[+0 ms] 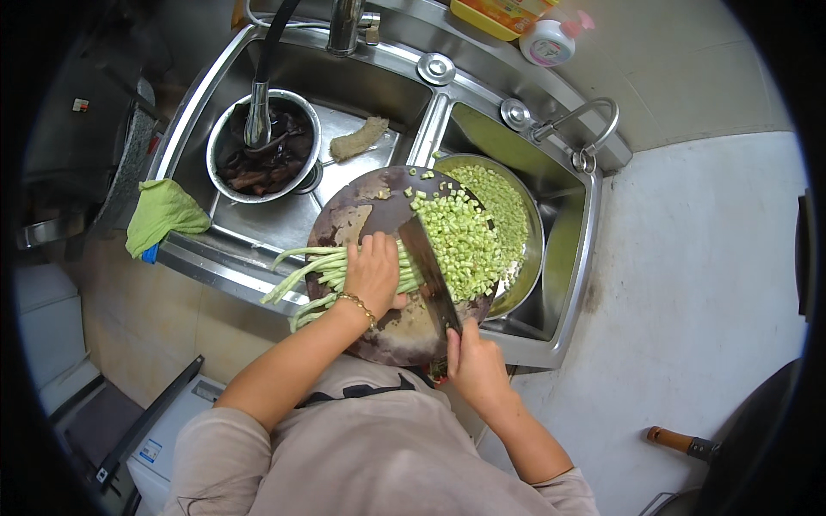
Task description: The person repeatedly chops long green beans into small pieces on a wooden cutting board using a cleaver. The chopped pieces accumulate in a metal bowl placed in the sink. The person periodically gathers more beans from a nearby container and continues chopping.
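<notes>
My left hand (pixel 377 274) presses on a bundle of long green beans (pixel 326 266), whose far ends hang over the left edge of a round dark cutting board (pixel 403 345). In my right hand (pixel 476 361) is the handle of a cleaver (pixel 431 274); its broad blade stands across the board, just right of the beans. Chopped bean pieces (pixel 458 242) lie heaped on the board to the right of the blade. Partly under the board, a metal basin (pixel 534 258) in the right sink bowl holds more chopped beans (pixel 497 197).
The board rests over a steel double sink (pixel 258 298). In its left bowl are a pot (pixel 316 129) of dark soaked food under a spray hose (pixel 258 119) and a loofah scrubber (pixel 359 139). A green cloth (pixel 164 216) drapes the left rim. A pan handle (pixel 671 438) juts in at lower right.
</notes>
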`<state>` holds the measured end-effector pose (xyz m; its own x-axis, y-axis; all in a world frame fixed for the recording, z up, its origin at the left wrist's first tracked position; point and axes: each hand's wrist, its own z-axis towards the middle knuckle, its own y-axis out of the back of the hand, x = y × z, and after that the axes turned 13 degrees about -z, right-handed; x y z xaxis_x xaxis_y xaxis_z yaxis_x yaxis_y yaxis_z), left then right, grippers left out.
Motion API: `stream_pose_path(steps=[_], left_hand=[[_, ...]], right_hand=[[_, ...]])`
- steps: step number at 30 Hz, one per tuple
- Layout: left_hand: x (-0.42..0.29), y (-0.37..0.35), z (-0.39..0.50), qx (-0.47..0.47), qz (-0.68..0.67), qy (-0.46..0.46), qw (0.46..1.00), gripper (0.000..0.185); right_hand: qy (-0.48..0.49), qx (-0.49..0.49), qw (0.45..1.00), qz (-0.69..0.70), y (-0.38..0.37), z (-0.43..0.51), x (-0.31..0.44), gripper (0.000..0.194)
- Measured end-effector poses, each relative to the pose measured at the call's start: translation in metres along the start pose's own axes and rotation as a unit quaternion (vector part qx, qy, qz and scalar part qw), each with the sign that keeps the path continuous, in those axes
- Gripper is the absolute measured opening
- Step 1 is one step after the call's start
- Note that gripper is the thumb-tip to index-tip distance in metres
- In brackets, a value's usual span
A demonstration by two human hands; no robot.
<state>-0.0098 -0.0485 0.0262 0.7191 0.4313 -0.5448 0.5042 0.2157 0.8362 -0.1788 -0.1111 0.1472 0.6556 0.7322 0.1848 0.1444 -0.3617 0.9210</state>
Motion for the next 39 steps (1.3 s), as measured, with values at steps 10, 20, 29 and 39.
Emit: stream_pose_path(steps=[10,20,29,39], left_hand=[[-0.002,-0.003,-0.002,-0.001,-0.003,0.011,1.0,0.086],[-0.002,0.004,-0.004,0.014,-0.012,0.009,1.0,0.084],[-0.005,0.008,-0.002,0.036,-0.002,0.012,0.999,0.084],[0.015,0.018,0.013,0.018,-0.005,0.002,1.0,0.082]], right_hand=[[0.0,-0.01,1.0,0.006,-0.04,0.047,0.019,0.024],[-0.069,-0.087,0.99,0.083,-0.054,0.075,-0.02,0.024],[-0.16,-0.175,0.971,0.032,-0.02,0.083,-0.101,0.027],[0.147,0.008,0.986,0.072,-0.03,-0.053,-0.102,0.027]])
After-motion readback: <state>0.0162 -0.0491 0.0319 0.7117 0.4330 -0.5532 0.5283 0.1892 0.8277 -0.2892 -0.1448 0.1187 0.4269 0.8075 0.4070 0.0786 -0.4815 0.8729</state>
